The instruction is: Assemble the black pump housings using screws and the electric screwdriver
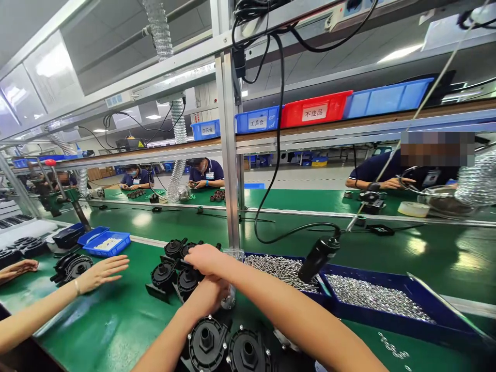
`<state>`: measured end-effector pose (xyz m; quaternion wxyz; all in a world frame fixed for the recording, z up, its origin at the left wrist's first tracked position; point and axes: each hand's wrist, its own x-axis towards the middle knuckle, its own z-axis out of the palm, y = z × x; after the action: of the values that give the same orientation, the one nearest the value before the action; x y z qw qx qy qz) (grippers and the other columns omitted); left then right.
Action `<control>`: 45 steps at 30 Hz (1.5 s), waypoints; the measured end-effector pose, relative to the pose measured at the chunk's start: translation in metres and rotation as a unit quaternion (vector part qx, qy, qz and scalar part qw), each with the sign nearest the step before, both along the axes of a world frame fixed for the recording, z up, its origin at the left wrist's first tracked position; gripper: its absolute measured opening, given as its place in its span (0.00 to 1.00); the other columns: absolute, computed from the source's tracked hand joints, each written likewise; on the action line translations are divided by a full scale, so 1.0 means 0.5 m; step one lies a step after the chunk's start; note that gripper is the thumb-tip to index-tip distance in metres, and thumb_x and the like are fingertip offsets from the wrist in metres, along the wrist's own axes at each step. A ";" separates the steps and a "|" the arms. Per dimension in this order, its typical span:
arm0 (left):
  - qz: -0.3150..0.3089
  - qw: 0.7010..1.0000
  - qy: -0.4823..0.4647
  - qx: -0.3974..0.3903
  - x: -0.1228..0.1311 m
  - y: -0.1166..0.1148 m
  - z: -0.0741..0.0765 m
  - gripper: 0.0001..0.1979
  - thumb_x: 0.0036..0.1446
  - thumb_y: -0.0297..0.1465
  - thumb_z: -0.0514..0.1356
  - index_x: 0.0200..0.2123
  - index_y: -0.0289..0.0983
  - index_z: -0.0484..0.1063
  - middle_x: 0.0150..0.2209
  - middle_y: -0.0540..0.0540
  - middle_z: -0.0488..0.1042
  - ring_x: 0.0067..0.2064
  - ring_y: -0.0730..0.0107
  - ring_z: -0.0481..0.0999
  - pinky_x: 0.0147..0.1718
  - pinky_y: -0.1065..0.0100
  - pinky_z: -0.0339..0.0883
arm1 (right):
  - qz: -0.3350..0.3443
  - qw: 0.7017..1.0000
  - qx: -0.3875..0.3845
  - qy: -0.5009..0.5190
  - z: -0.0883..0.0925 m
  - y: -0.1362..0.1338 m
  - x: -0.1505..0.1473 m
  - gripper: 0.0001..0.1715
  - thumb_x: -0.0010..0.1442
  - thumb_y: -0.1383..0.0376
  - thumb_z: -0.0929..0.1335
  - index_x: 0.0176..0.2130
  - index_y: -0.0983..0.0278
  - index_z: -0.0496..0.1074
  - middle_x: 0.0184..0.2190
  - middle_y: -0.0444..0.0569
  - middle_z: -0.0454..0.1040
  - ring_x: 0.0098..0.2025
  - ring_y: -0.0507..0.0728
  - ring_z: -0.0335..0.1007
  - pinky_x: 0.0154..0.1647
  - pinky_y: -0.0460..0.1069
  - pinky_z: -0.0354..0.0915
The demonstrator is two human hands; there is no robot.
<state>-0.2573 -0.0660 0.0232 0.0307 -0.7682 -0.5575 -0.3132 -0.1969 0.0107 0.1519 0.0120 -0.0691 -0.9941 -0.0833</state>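
My right hand reaches across over my left wrist, fingers bent and closed on a black plastic pump housing in the far group. Below it is my left hand, its fingers mostly hidden by my right forearm, beside a clear plastic item that I cannot make out well. More black housings stand just left of my hands. Nearer to me are a round black housing and another one, with silver screws standing around their rims.
A co-worker's hand is spread at the left, near another black housing and a blue tray. On the right, a black electric screwdriver hangs above a bin of long screws. A bin of small metal parts adjoins it.
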 end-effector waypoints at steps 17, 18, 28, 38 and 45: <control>-0.003 0.873 -0.453 -0.179 0.023 -0.018 0.031 0.30 0.59 0.59 0.65 0.31 0.36 0.71 0.27 0.50 0.69 0.29 0.71 0.66 0.29 0.71 0.60 | -0.282 0.935 -0.215 0.007 -0.039 0.101 0.384 0.12 0.64 0.75 0.75 0.47 0.65 0.82 0.45 0.51 0.83 0.45 0.60 0.81 0.46 0.53 0.75; -0.001 0.864 -0.465 -0.193 0.024 -0.016 0.028 0.31 0.56 0.60 0.66 0.30 0.35 0.71 0.26 0.50 0.69 0.27 0.72 0.65 0.28 0.72 0.58 | -0.276 0.934 -0.226 0.006 -0.043 0.105 0.381 0.13 0.62 0.74 0.76 0.48 0.65 0.82 0.46 0.51 0.83 0.46 0.60 0.81 0.47 0.53 0.75; 0.008 0.819 -0.522 -0.236 0.029 -0.016 0.031 0.33 0.50 0.61 0.71 0.29 0.34 0.74 0.23 0.48 0.72 0.22 0.77 0.64 0.23 0.74 0.55 | -0.270 0.924 -0.264 0.057 -0.070 0.118 0.364 0.10 0.64 0.70 0.76 0.31 0.66 0.75 0.30 0.44 0.77 0.34 0.56 0.74 0.38 0.50 0.69; 0.028 0.786 -0.593 -0.172 0.034 -0.028 0.057 0.31 0.47 0.57 0.75 0.30 0.34 0.73 0.26 0.49 0.72 0.24 0.78 0.64 0.23 0.76 0.57 | -0.174 0.878 -0.370 0.249 -0.072 0.058 0.319 0.02 0.70 0.69 0.70 0.40 0.63 0.73 0.31 0.44 0.78 0.32 0.55 0.74 0.33 0.46 0.60; 0.028 0.768 -0.621 -0.156 0.041 -0.044 0.078 0.30 0.47 0.55 0.76 0.30 0.34 0.74 0.27 0.50 0.71 0.26 0.78 0.65 0.25 0.76 0.60 | -0.121 0.808 -0.486 0.309 -0.111 0.005 0.248 0.10 0.59 0.78 0.73 0.39 0.65 0.80 0.33 0.46 0.83 0.36 0.56 0.80 0.38 0.46 0.70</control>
<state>-0.2366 -0.0880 0.0624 -0.4338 -0.3847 -0.5175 -0.6293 -0.0731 0.0132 0.0964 0.2737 -0.2078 -0.8321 0.4354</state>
